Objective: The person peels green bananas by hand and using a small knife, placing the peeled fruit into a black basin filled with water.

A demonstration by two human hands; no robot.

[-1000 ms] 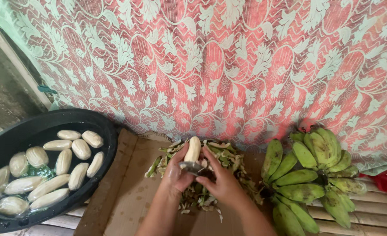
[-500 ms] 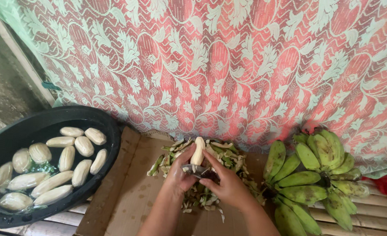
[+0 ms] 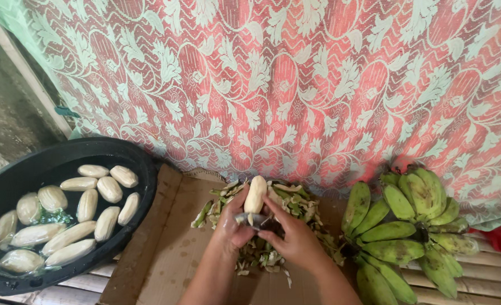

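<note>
1. Peeled banana point(image 3: 255, 195): pale, nearly bare, held upright at lower centre of the frame; skin seems to remain only at the bottom end, inside the hands.
2. Left hand point(image 3: 233, 226): fingers closed around the banana's lower end, steadying it.
3. Right hand point(image 3: 295, 240): closed on a small knife point(image 3: 249, 219), whose grey blade lies across the fruit's base; the handle is hidden in the palm.
4. Peel heap point(image 3: 267, 226): green strips piled on the cardboard sheet point(image 3: 165, 254) under and behind the hands.
5. Black basin point(image 3: 143, 169): left of frame, holding water and many peeled bananas point(image 3: 86, 206).
6. Green banana bunch point(image 3: 403, 231): right of frame, unpeeled, just beside the peel heap.
7. Handling note: judged best done with shallow strokes, blade angled away from the left thumb, fruit turned a little between cuts so that little flesh comes off with the skin; the bare surface looks slippery, so a firm low hold seems wise.
</note>
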